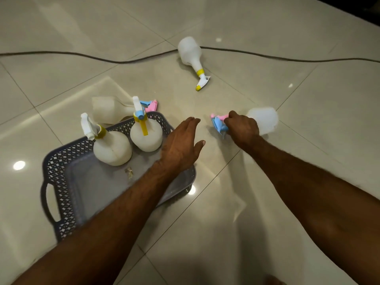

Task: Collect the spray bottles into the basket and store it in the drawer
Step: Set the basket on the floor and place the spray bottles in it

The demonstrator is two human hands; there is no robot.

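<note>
On the floor tiles right of the basket (61,171): pink-trigger bottle (264,120) lying sideways, right hand (243,128) wrapped round its neck. Left hand (181,145) flat open, holding nothing. Looks empty, so light; slick plastic, neck probably the safest grab.

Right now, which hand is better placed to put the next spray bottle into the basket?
The right hand: it already grips the neck of the white plastic spray bottle with the pink and blue nozzle lying on the floor. The left hand hovers open over the grey lattice plastic basket.
</note>
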